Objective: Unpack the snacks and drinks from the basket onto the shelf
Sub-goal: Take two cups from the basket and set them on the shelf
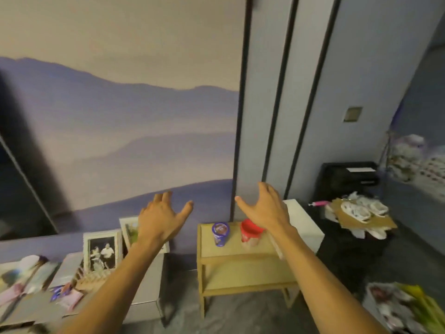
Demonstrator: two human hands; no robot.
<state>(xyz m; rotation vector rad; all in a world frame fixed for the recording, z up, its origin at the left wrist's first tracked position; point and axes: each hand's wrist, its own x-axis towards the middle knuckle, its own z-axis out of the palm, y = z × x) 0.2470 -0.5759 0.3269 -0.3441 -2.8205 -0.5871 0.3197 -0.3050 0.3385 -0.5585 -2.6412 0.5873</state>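
A low wooden shelf (240, 251) stands against the wall, lower centre. On its top sit a blue-purple snack cup (220, 233) and a red-lidded cup (250, 233), side by side and upright. My left hand (161, 218) is raised with fingers spread, left of the shelf and in front of a picture frame. My right hand (263, 208) is also spread and empty, above the red-lidded cup, with its forearm crossing the shelf's right end. A wicker basket (90, 279) with packets sits on the grey cabinet at lower left, blurred.
A grey cabinet (144, 292) at left carries photo frames (102, 251) and loose packets. A white box (303, 225) stands right of the shelf. Further right are a black unit (349, 179), white shoes on cardboard (361, 213), and a bin of flowers (409, 307).
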